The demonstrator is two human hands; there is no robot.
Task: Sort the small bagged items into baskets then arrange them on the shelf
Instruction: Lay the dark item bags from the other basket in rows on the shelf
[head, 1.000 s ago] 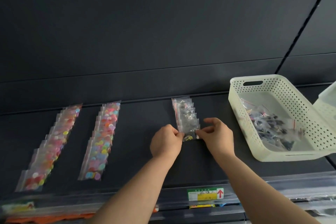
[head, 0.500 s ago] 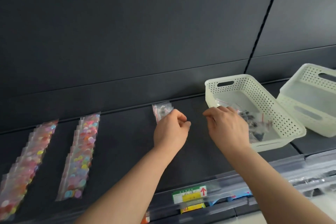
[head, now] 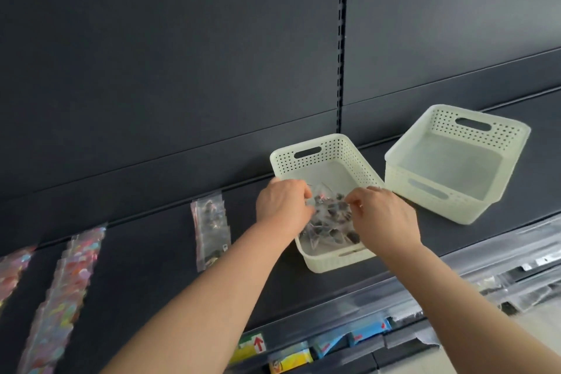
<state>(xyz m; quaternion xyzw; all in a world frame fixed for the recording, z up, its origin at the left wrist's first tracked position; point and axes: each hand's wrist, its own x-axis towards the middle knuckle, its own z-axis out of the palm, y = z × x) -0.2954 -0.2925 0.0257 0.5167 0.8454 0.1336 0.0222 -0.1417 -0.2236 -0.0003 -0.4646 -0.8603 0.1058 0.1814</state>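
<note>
Hands dig into a cream perforated basket (head: 321, 143) of clear bags (head: 331, 222) on a black shelf (head: 151, 252).

Head view: the left hand (head: 282, 203) curls its fingers round the bags, which hold small dark pieces. The right hand (head: 382, 218) hangs curled over the pile, its hold impossible to tell. A row of matching bags (head: 212, 222) lies just left, with colourful bag rows (head: 69, 276) beyond. Stacked baskets (head: 455, 161) stand to the right.

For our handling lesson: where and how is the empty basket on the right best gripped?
On the empty basket, probably grip through the oval handle slots in its two end walls, one each side, from above; it sits upright, open-topped and wide.
</note>
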